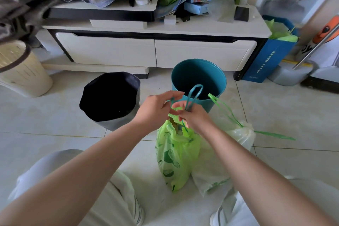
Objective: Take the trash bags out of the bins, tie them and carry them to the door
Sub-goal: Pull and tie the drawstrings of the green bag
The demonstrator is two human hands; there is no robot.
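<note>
While tying: both hands pinch the strings.
Left hand point(156, 110): clamped on string point(194, 97).
Right hand point(192, 117): same.
Tip: pull green bag point(176, 158) knot snug.

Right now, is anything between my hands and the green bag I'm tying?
Nothing visible. Both hands, left and right, already grip the drawstring above the green bag. The white bag sits beside it, not between.

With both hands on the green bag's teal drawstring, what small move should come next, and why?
Probably pull the teal drawstring loop tight and knot it: both the left hand and right hand pinch it, yet the light green plastic trash bag still gapes at its mouth.
</note>
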